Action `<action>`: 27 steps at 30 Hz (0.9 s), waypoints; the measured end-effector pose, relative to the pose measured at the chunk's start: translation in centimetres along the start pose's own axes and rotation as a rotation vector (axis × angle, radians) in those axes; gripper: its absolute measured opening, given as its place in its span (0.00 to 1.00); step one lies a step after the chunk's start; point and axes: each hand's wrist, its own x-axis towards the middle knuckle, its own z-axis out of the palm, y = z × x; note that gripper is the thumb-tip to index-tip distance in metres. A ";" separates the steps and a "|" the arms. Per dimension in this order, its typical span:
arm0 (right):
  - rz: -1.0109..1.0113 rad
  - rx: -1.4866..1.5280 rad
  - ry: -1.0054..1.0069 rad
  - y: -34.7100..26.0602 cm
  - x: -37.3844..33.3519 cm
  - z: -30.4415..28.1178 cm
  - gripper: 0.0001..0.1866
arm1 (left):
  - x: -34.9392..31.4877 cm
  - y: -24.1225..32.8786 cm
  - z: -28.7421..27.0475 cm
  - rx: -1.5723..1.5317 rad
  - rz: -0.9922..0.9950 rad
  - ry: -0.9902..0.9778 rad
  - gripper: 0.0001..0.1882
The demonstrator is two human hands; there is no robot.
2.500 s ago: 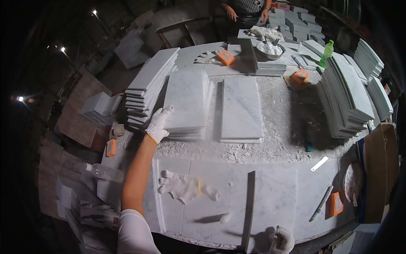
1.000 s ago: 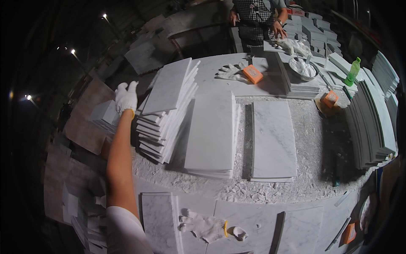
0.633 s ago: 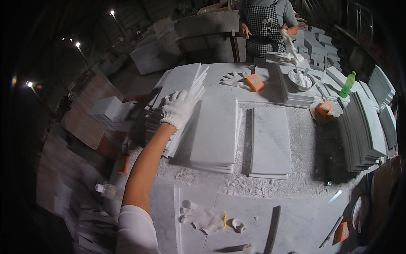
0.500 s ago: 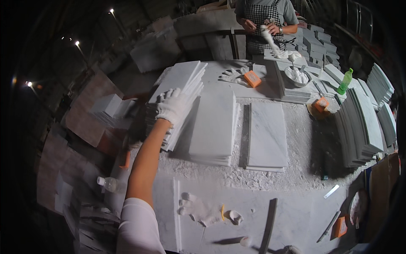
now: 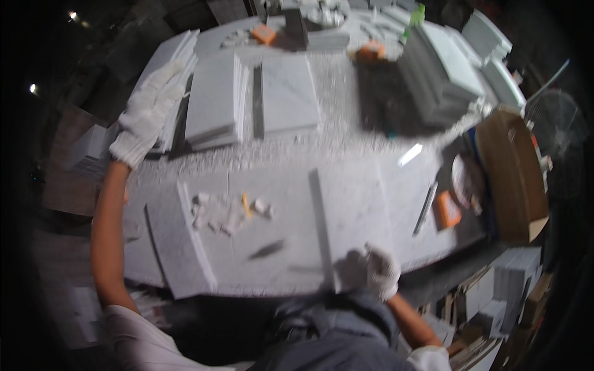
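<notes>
White knitted fabric covers the left hand [image 5: 148, 111], laid with fingers straightened, unclenched, over the leaning stack of pale rectangular marble slabs [image 5: 166, 54] at the worktop's far left. Just right of that stand two lower piles of grey-white rectangular marble slabs [image 5: 213, 96]. The right hand [image 5: 382, 272], likewise gloved, is at the near edge, by a flat grey-veined marble slab [image 5: 352, 210]; motion blur means I cannot tell whether it grasps anything. Between the hands lies a crumpled white knitted glove [image 5: 219, 213].
</notes>
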 end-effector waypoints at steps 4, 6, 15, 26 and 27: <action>0.093 0.281 0.114 0.0 -0.2 0.5 0.15 | -10.4 15.6 1.0 -0.543 0.084 -0.258 0.22; 0.140 0.323 0.248 -0.4 -0.3 0.3 0.09 | -14.3 20.6 5.6 -0.563 0.424 -0.387 0.19; 0.440 0.405 0.541 0.5 -5.0 -7.9 0.21 | -20.3 30.5 29.5 0.273 0.378 -0.499 0.35; 0.656 0.681 0.670 1.6 -13.1 -11.3 0.22 | -8.1 24.2 35.9 0.652 0.036 -0.655 0.42; 0.703 0.645 0.713 1.5 -12.6 -10.8 0.22 | -10.1 26.9 35.6 0.735 0.148 -0.760 0.43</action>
